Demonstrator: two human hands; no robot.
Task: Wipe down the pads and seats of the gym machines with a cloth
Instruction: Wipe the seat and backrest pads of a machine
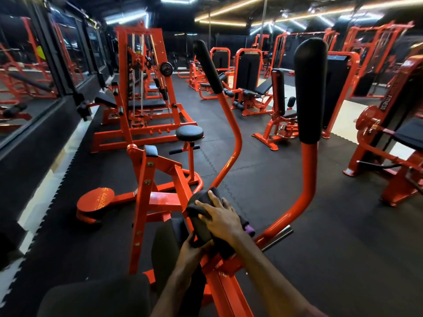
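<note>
Black rubber floor [286, 202] spread wide under rows of orange machines, mirrors [34, 72] lining the left wall, light strips [229, 13] glowing overhead. Nearest, an orange machine [160, 197] filling the lower middle, with two curved arms rising from it: left arm [233, 138] topped by a long black pad [208, 66], right arm [305, 179] topped by a thicker black roll [310, 90], both upright and leaning slightly outward. Behind on the left, a tall cable rack [142, 83]; just in front of it, a round black stool [189, 132] on an orange post. Low on the left, an orange round footplate [96, 200]. Further back, more seats with black backrests [248, 72]; on the right edge, a plate-loaded frame marked FITNESS [384, 101]. At the bottom left, a black seat [96, 298], and beside it a narrow dark cushion [164, 248] standing upright against the frame. Down at centre, a small padded part of the near machine, wrapped in a dark cloth [201, 202] with a purple edge showing on its right side. Right hand [219, 218] laid over the cloth from above, fingers spread and pressing it down. Left hand [194, 248] just below, fingers curled round the lower end of the cloth-covered pad, gripping it. Hands close together, nearly touching, forearms reaching in from the bottom edge.
</note>
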